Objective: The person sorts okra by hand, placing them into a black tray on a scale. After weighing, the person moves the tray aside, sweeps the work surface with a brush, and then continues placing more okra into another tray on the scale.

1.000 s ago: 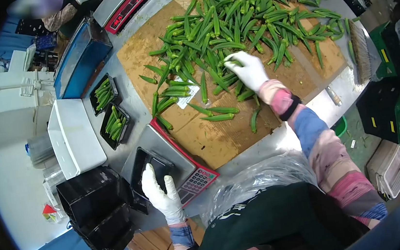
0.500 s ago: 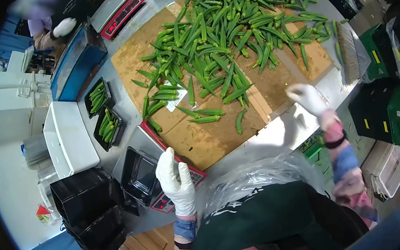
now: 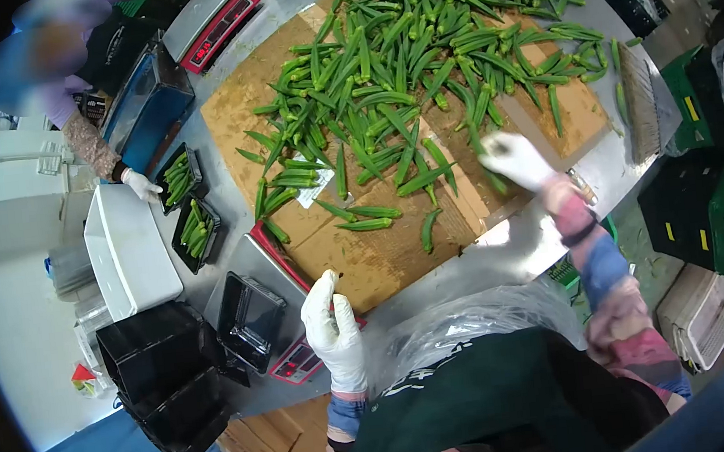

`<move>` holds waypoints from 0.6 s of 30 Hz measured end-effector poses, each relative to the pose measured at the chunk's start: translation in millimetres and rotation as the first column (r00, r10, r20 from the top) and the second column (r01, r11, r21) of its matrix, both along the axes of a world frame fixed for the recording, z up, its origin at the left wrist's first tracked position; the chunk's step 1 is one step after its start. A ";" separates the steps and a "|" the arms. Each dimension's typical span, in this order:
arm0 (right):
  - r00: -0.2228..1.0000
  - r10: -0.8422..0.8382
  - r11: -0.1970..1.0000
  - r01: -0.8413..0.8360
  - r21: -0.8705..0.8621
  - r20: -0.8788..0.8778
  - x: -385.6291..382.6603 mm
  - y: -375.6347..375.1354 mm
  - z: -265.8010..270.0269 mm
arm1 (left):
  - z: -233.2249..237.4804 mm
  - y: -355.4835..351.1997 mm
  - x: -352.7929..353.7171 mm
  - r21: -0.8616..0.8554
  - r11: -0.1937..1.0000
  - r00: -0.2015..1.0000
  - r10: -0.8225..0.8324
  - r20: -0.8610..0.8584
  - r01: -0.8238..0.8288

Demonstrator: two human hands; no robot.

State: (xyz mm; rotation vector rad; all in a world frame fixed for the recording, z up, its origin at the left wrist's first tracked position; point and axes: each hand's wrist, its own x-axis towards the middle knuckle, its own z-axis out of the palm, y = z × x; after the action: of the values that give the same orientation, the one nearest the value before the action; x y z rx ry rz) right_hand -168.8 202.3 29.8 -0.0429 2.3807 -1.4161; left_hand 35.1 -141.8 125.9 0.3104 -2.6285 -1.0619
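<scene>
My left hand (image 3: 333, 330), in a white glove, is raised over the red scale (image 3: 297, 361) at the table's near edge, fingers apart and empty. Beside it a black plastic tray (image 3: 250, 321) rests on the scale. My right hand (image 3: 516, 159), also gloved and slightly blurred, is over the right part of the cardboard (image 3: 401, 261), its fingers closed round a blurred okra pod (image 3: 495, 180). A large heap of okra (image 3: 414, 53) covers the far side of the cardboard. Several loose pods, one of them curved (image 3: 430, 230), lie nearer.
At the left, a co-worker's gloved hand (image 3: 142, 186) touches one of two okra-filled trays (image 3: 195, 235). Near them stand a white bin (image 3: 131, 250), stacked black containers (image 3: 160, 357) and a blue box (image 3: 143, 112). A brush (image 3: 639, 104) lies at the right edge.
My right hand has moved left over the cardboard and closed on a pod. My left hand has shifted slightly right. The co-worker's hand has come down to the filled trays.
</scene>
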 end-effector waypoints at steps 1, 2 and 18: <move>0.993 0.113 0.992 -0.111 -0.060 0.044 19.4 35.9 1.0 | -3.1 0.6 -5.1 0.053 0.998 1.000 0.016 0.004 -0.016; 0.950 0.221 0.972 -0.195 -0.131 0.222 40.2 71.7 0.2 | -7.5 1.0 -10.8 0.107 0.994 1.000 0.030 0.008 -0.031; 0.933 -0.077 0.809 0.264 0.525 -0.351 -100.5 -32.0 -69.1 | -65.4 49.8 -203.0 0.733 0.681 0.955 -0.213 0.209 -0.008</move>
State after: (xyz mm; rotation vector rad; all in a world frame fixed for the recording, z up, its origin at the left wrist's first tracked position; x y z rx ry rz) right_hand -269.3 170.3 -39.2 0.1187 3.0541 -0.7418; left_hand -167.9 -92.0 60.5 0.5054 -2.3096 -2.2474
